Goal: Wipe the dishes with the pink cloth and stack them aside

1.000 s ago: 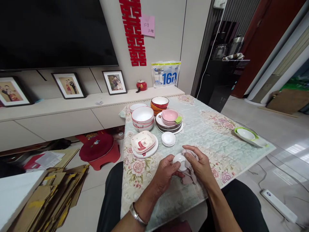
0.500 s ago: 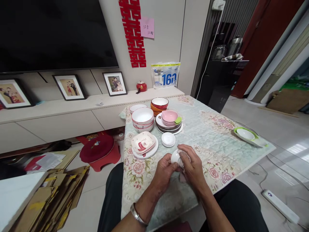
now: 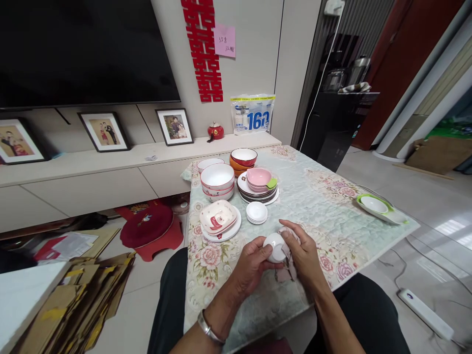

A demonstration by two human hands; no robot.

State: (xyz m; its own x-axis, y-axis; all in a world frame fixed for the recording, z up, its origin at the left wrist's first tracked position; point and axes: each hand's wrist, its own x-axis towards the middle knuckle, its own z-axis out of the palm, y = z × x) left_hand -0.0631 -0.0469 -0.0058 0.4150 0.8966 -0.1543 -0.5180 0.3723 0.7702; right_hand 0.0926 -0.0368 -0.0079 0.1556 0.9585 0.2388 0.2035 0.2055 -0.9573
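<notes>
Left hand: the left hand (image 3: 251, 258) had a small white dish (image 3: 275, 246) gripped by its rim, thumb on top.
Right hand: the right hand (image 3: 304, 253) was curled round the far side, pressing a dusty-pink cloth (image 3: 284, 274) to the glossy dish.
Dish: there it was, between both hands, just above the table's near edge.
Tablecloth: pale green, quilted-looking, roses all over the tablecloth (image 3: 317, 199).
Near crockery: small white dishes (image 3: 257, 212) sat stacked just beyond the hands; left of them, rounded-square dishes (image 3: 218, 216) with a red motif rested on a white plate (image 3: 236, 232).
Farther stacks: red-rimmed white bowls (image 3: 217, 179), then a leaf-tabbed pink bowl (image 3: 260, 176) atop piled plates, and a red bowl (image 3: 244, 157) behind.
Floor: a red stool (image 3: 151, 231) and flattened cardboard (image 3: 73, 300) lay off to the left.
Bag: a big blue "160" stood out on the plastic bag (image 3: 254, 118); its smaller print was too tiny.
Wall: the pink note (image 3: 224, 42) showed a handwritten "35", the rest unclear, beside red paper double-happiness characters (image 3: 204, 64).
</notes>
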